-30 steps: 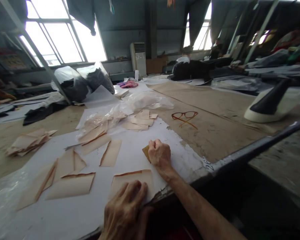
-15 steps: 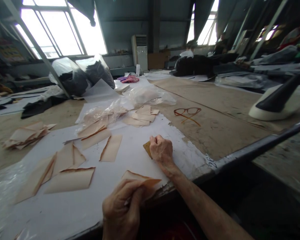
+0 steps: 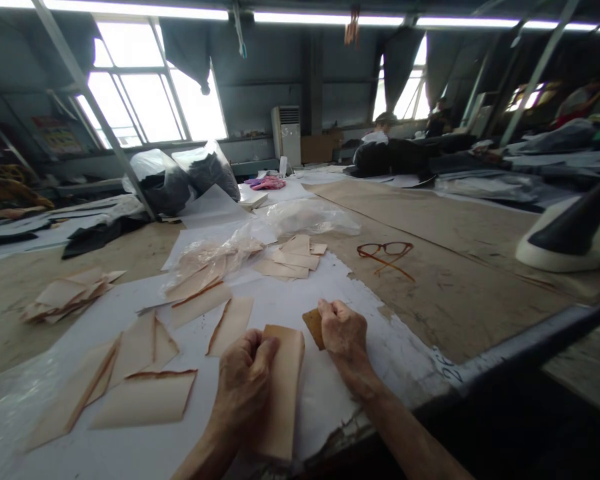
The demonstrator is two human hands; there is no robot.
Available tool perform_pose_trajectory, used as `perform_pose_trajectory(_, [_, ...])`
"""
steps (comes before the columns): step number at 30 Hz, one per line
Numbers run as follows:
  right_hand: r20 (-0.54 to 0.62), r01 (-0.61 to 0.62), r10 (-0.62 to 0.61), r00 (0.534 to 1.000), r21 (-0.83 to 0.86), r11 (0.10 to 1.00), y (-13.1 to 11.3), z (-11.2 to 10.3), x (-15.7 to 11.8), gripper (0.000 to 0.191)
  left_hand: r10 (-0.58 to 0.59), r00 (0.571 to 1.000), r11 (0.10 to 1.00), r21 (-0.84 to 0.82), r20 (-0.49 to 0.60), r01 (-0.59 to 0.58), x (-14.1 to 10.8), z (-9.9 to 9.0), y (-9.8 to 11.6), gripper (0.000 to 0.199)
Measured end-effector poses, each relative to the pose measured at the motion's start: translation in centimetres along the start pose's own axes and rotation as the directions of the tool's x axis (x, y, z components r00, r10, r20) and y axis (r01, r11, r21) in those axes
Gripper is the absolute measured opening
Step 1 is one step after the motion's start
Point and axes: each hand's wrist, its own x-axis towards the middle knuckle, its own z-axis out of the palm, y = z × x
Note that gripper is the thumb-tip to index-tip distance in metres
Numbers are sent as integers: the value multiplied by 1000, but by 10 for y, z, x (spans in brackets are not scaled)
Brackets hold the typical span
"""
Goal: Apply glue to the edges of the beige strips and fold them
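My left hand [image 3: 245, 377] is closed on a beige folded piece of thin sheet [image 3: 284, 393], perhaps leather, standing lengthwise near the table's front edge. Its fingers and thumb pinch the upper left side. In my right hand [image 3: 346, 339], just to the right and apart from that piece, is a small flat brown scraper-like plate [image 3: 313, 327], tilted over the white paper [image 3: 340, 283]. Several similar beige pieces lie to the left, among them one with a dark brown folded edge [image 3: 147, 403] and a narrower one [image 3: 233, 323] just beyond my left hand.
Brown-framed glasses [image 3: 385, 249] lie at the right. Beyond are a stack of beige pieces [image 3: 294, 259] and crumpled clear plastic [image 3: 310, 217]. Another beige pile [image 3: 70, 293] sits far left. A white-and-black object [image 3: 563, 243] stands right, near the table edge [image 3: 525, 340].
My left hand has moved up and away from the front edge, and its beige piece now stands lengthwise instead of bunched. The view has tilted up; my right hand still holds the brown plate.
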Motion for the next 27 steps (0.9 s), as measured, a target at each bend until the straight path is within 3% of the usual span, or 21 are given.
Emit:
perform_pose_trajectory(4, [-4,-14,14,1000,7,1000,-1,-1,-2,33,80,994,945,324,-68,-54,-2,4,-2,22])
perform_pose_trajectory(7, [-8,20,-20,1000,-19,1000,0,-1,-6,31,146,988,858,504,-55,-99,-4,8,-3,16])
perform_pose_trajectory(14, [76,288,-282,956,-96,953,6,-2,-19,31,262,962,679,692,82,-244,6,8,-10,16])
perform_pose_trajectory(19, [141,492,-473,870,-181,852,7,8,-24,27,275,955,616,743,107,-261,6,9,-13,14])
perform_pose_trajectory(23, [322,628,-541,777,-331,705,2,7,-22,25,260,959,598,762,108,-248,6,11,-14,14])
perform_pose_trajectory(27, [490,750,-573,657,-349,561,-1,0,-16,23,248,962,593,767,116,-245,4,9,-13,14])
